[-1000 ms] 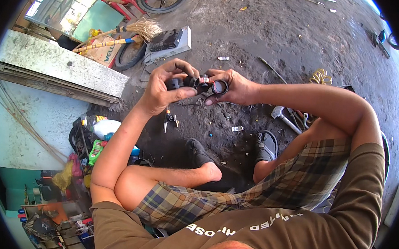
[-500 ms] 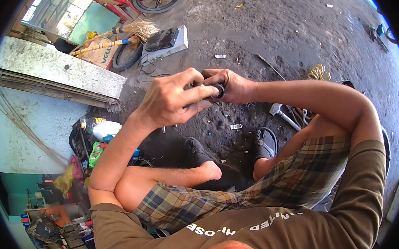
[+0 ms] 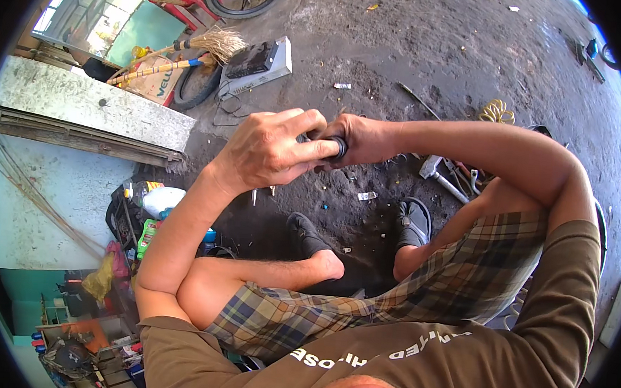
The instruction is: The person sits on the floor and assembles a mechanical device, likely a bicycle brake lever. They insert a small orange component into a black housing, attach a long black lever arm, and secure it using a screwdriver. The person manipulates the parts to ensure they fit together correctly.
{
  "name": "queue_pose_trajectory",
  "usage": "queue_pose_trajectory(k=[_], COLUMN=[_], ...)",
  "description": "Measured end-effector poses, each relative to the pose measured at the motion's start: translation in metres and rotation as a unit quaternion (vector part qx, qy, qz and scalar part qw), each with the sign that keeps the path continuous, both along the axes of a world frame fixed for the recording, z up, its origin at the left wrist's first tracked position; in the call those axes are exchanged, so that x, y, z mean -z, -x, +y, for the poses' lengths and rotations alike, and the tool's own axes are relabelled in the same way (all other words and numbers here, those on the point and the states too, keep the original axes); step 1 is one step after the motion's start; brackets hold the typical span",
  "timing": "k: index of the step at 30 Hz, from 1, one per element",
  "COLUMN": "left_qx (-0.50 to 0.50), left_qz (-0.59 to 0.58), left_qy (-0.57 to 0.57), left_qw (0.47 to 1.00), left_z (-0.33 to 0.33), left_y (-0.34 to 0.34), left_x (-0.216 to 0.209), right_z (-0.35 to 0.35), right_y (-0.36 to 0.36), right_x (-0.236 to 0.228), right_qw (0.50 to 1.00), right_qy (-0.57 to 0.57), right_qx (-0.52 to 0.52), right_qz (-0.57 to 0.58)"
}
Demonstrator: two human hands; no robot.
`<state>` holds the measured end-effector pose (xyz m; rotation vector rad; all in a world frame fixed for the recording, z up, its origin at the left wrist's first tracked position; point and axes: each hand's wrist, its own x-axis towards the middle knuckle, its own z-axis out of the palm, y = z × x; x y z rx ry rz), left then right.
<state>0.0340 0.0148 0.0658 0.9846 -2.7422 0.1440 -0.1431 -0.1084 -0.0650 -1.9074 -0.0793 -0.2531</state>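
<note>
At lower left, a cluttered rack (image 3: 77, 354) carries assorted small items. Right of it, by the left forearm, stands a green bottle (image 3: 147, 239). At upper left, a straw broom (image 3: 220, 44) lies just beside a grey box (image 3: 281, 64), which bears a flat black case (image 3: 253, 60). At upper centre, the left hand (image 3: 274, 148) is half closed, its extended finger touching a black round part (image 3: 342, 148); whether it grips anything cannot be told, since its fingers block the view. The part lies between the hands, mostly covered, one dark rim showing. The right hand (image 3: 360, 140) is curled closed around it from the right. A small white packet (image 3: 367, 196) lies on the ground below, right of centre. Further right are a hammer (image 3: 441, 179) and, above it, a yellowish coil (image 3: 497, 111).
</note>
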Motion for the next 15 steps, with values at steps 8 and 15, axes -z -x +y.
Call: queue_pose_trajectory(k=[8, 15], left_qx=[-0.016, -0.046], left_qz=[0.054, 0.153], left_qy=[-0.002, -0.026], left_qw=[0.998, 0.987], left_z=[-0.004, -0.008], left_y=[-0.012, -0.031], left_x=[0.006, 0.017], right_z=[0.000, 0.000], right_y=[0.006, 0.006], right_x=[-0.011, -0.018], right_qw=[0.997, 0.990], right_qy=[0.033, -0.014], right_qx=[0.006, 0.032], right_qz=[0.073, 0.136])
